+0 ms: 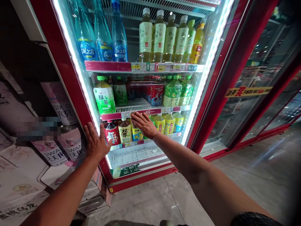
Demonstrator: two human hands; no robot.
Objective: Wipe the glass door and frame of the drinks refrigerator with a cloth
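My left hand [97, 141] is spread against the red frame [81, 113] at the left side of a lit drinks cooler, holding nothing. My right hand [144, 124] reaches to the front strip [164, 110] of the middle shelf, fingers extended and slightly apart, with nothing visible in it. It partly hides small bottles on the shelf below. Left of it stand a red-labelled bottle [111, 133] and a cream-labelled bottle [125, 130]. On the middle shelf, a green tea bottle [104, 97] stands at the left and green bottles [173, 92] stand at the right.
Blue bottles [103, 40] and pale-labelled bottles [158, 39] fill the upper shelf. Printed cartons [72, 144] are stacked beside the cooler at the left. Another glass-doored cooler [254, 62] stands at the right. Grey tiled floor [150, 201] lies in front.
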